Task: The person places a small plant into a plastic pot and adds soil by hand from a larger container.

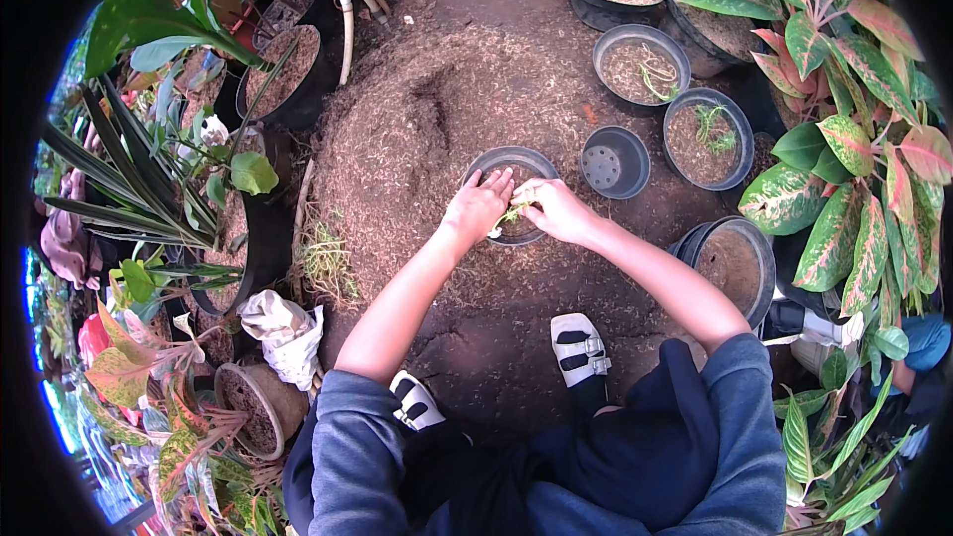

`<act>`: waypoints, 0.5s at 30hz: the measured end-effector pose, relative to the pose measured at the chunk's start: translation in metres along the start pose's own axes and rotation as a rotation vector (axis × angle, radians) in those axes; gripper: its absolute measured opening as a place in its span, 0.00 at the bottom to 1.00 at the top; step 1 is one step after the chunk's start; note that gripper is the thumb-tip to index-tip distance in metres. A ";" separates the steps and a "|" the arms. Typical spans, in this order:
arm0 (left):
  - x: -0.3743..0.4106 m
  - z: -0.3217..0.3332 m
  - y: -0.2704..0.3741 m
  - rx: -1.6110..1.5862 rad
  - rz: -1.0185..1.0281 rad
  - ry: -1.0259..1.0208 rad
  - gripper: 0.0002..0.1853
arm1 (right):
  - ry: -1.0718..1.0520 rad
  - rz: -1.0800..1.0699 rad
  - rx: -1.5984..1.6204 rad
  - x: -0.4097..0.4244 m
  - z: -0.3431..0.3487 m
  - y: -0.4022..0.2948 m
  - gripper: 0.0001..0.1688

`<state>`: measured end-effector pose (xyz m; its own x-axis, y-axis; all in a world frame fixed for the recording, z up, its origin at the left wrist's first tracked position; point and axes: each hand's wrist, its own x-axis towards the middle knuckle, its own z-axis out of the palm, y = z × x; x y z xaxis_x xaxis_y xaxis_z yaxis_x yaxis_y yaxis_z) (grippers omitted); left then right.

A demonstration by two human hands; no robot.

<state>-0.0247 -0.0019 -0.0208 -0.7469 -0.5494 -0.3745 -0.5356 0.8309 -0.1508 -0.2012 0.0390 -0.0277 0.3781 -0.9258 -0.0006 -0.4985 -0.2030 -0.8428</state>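
A round black plastic pot [514, 155] with brown potting soil sits on the ground before me. My left hand [479, 207] lies palm down over its left side, fingers stretched towards the soil and holding nothing that I can see. At the pot's right side, my right hand [555, 207] pinches the stems of a small green plant cutting [511, 217] between thumb and fingers. The cutting's leafy end points down and left, past my left wrist. Fingers hide part of the soil and of the stems.
Loose soil mix [387, 134] is heaped beyond the pot. Green cuttings [327, 260] lie at its left edge. On the right stand a small pot with drainage holes [615, 162], planted pots [707, 138] and stacked pots [733, 268]. A pipe with an orange-topped valve [345, 7] rises ahead.
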 end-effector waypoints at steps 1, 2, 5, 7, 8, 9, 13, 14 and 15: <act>0.001 -0.002 0.002 0.011 -0.006 -0.009 0.33 | 0.000 -0.004 0.000 -0.001 0.000 0.001 0.09; 0.002 -0.003 0.003 0.008 -0.004 -0.030 0.33 | -0.001 -0.007 -0.001 -0.002 0.000 0.002 0.09; -0.004 0.000 -0.001 0.005 -0.012 -0.057 0.33 | -0.018 -0.005 -0.002 0.000 0.003 -0.003 0.09; -0.007 -0.003 -0.003 0.002 -0.015 -0.003 0.34 | -0.025 -0.015 -0.015 0.001 0.002 -0.004 0.09; -0.009 -0.004 -0.005 0.034 0.010 -0.040 0.35 | -0.027 -0.032 -0.024 0.002 0.001 -0.004 0.09; -0.011 -0.004 -0.005 -0.013 -0.001 -0.058 0.35 | -0.032 -0.050 -0.031 0.003 0.002 -0.006 0.08; -0.024 -0.014 -0.007 -0.351 -0.046 0.050 0.36 | 0.041 -0.030 0.011 0.002 0.001 -0.012 0.11; -0.027 -0.022 -0.008 -0.475 -0.053 0.123 0.36 | 0.061 -0.005 0.038 0.002 -0.002 -0.012 0.11; -0.031 -0.030 -0.009 -0.594 -0.083 0.122 0.36 | 0.077 0.017 0.070 0.004 -0.002 -0.015 0.12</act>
<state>-0.0088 0.0046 0.0199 -0.7143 -0.6455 -0.2705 -0.6958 0.6131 0.3741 -0.1941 0.0378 -0.0136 0.3075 -0.9512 0.0242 -0.4477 -0.1671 -0.8784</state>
